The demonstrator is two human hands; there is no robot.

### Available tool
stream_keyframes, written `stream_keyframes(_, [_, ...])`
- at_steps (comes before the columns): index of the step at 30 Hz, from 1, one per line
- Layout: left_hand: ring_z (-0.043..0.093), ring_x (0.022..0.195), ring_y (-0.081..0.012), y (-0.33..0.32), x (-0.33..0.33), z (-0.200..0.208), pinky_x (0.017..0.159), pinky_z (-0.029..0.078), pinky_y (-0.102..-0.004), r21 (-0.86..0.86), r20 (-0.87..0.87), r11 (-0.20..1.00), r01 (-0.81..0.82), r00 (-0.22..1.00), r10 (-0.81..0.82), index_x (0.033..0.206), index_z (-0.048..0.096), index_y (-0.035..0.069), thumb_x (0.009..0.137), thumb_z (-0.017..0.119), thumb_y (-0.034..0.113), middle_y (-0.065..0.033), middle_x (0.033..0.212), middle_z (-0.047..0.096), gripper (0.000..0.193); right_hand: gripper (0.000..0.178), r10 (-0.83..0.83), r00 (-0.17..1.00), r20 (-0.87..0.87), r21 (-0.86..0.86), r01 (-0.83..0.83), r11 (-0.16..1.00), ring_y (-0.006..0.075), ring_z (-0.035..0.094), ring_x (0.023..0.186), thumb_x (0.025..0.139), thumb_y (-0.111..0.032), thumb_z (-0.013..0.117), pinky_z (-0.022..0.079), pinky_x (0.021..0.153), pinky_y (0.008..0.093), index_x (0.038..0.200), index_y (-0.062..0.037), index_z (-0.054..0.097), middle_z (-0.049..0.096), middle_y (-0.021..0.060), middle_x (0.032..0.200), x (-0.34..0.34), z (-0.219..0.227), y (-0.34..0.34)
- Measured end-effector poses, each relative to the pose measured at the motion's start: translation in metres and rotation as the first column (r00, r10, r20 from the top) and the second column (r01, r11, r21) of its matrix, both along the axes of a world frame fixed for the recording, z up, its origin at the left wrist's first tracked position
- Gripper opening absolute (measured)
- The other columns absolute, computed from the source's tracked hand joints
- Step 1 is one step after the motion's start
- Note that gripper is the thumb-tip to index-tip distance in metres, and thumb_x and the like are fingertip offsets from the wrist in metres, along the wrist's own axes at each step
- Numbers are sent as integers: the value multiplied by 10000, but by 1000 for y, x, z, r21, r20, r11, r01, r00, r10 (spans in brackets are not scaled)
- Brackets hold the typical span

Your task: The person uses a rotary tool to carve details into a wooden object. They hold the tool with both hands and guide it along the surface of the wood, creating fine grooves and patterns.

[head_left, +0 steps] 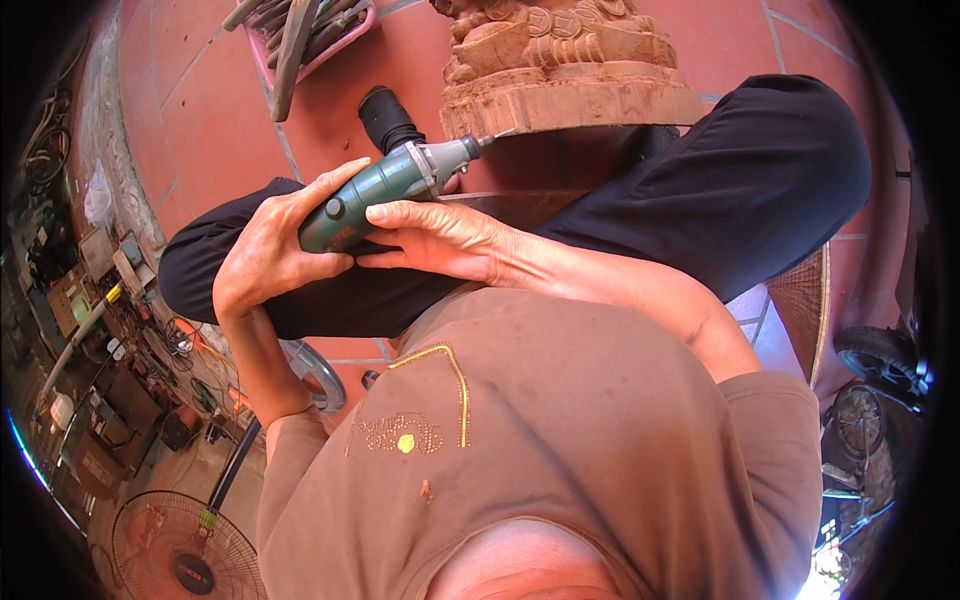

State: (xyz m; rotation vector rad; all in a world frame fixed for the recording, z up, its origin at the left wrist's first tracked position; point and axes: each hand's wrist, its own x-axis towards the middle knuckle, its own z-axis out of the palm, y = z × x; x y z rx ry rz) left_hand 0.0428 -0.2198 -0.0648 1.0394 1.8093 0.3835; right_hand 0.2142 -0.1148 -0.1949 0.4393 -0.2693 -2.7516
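Observation:
A green rotary tool [372, 198] with a grey collar is held across my lap, its thin metal bit pointing up and right. My left hand [268, 240] is closed around its rear end, thumb and fingers on opposite sides. My right hand [440, 238] holds the body from the near side, thumb along it, with some fingers hidden beneath. Just beyond the bit stands a carved wooden piece [570, 85] with coin shapes and a thick base. The bit's tip is close to the base's lower left edge; I cannot tell whether they touch.
A pink basket [345, 48] of carving tools lies on the tiled floor at the far left. A dark cylindrical object [388, 118] is beside the rotary tool. Clutter lines the left wall, with a fan [190, 550] at lower left. A wheel [878, 358] is at the right.

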Motion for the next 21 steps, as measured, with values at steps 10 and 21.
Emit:
stream_keyframes(10, [708, 1081, -290, 8, -6, -2, 997, 519, -387, -72, 28, 997, -28, 999, 30, 1541, 502, 51, 646, 799, 91, -211, 1217, 701, 943, 540, -14, 1000, -10, 16, 14, 1000, 277, 515, 1418, 958, -93, 774, 373, 1235, 575, 1433, -92, 517, 602, 128, 1424, -8, -9, 3])
stream_keyframes(21, [726, 907, -335, 5, -5, -9, 914, 542, -400, 60, -48, 998, -20, 999, 23, 1550, 503, 85, 640, 756, 111, -218, 1072, 711, 945, 556, -33, 999, -35, 81, 36, 996, 299, 523, 1409, 954, -100, 778, 389, 1216, 592, 1439, -102, 508, 603, 132, 1419, -13, -10, 8])
